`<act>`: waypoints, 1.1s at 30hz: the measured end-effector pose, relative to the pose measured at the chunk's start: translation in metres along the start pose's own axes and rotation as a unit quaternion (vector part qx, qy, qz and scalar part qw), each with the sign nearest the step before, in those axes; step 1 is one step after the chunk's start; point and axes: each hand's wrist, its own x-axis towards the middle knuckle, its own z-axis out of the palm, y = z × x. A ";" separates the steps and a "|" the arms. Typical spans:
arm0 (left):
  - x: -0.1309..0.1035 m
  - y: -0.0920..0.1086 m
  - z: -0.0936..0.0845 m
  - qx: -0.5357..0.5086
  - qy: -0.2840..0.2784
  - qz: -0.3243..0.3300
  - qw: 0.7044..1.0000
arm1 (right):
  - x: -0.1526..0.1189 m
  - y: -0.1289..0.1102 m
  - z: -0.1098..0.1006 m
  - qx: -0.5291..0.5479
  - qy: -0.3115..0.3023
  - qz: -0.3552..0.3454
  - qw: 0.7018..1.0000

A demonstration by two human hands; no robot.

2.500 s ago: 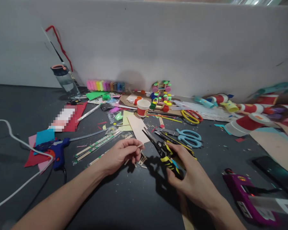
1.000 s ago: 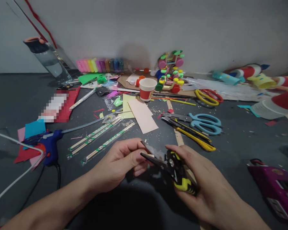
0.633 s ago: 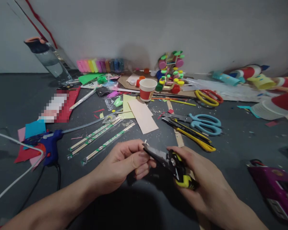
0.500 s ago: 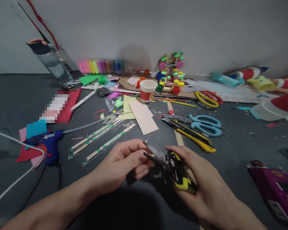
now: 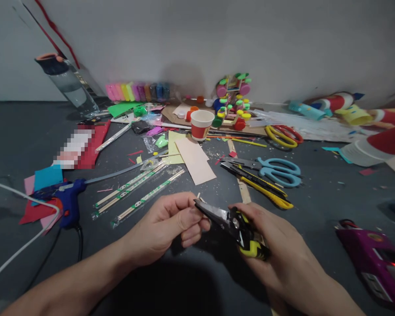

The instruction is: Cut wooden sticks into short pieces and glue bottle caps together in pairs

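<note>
My right hand is wrapped round the handles of black-and-yellow snips, whose blades point left and lie nearly together. The blade tips meet the fingertips of my left hand. That hand is closed, thumb against forefinger, on a thin wooden stick. Only a short pale end of the stick shows past the blades; the fingers hide the rest. Beyond my hands lies a pale pink card strip, partly over yellow paper.
Wrapped chopsticks and a blue glue gun lie left. Blue-handled scissors and a yellow utility knife lie right. A paper cup stands behind. A purple device sits at the right, a water bottle far left.
The blades of the snips have closed from a wider gap, beside my left fingertips. My left hand stays almost in place, and the view has shifted slightly.
</note>
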 end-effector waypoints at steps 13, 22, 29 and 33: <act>-0.001 0.000 -0.005 0.070 0.010 0.037 0.997 | 0.007 -0.004 -0.004 0.035 -0.014 0.009 0.999; -0.001 0.001 0.001 0.016 0.013 0.024 1.000 | 0.001 0.001 0.000 0.017 0.018 0.012 1.000; -0.001 0.003 -0.003 -0.007 -0.017 -0.007 1.000 | 0.006 -0.003 -0.005 0.034 -0.010 0.001 0.999; -0.001 0.004 -0.003 -0.008 -0.017 -0.023 1.000 | 0.006 -0.003 -0.006 0.012 -0.002 -0.019 1.000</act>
